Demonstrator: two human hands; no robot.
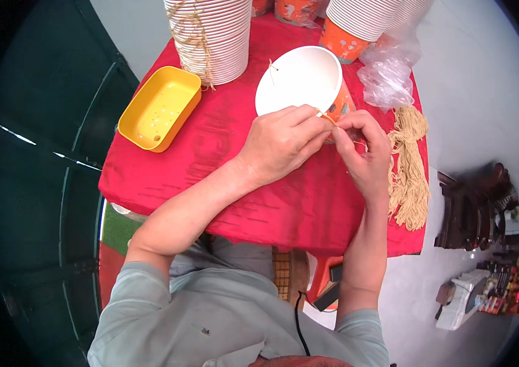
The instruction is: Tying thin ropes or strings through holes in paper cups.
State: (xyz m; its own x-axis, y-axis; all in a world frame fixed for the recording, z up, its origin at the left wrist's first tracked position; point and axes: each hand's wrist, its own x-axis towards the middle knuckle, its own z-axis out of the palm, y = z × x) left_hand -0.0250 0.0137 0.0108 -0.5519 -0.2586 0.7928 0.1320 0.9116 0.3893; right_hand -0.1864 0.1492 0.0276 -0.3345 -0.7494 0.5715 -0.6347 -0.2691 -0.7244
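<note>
A paper bucket with a white inside and an orange printed outside lies tilted on the red-covered table, its mouth toward the left. A short end of string shows inside it. My left hand is closed at the bucket's near rim, its fingers curled together on a thin yellowish string. My right hand meets it at the bucket's side, thumb and forefinger pinched on the same string. The fingers partly hide the string and the near rim.
A yellow tray with small bits in it sits at the left. Behind it rises a stack of white buckets with string hanging down. More orange buckets, clear plastic and a hank of string line the right side.
</note>
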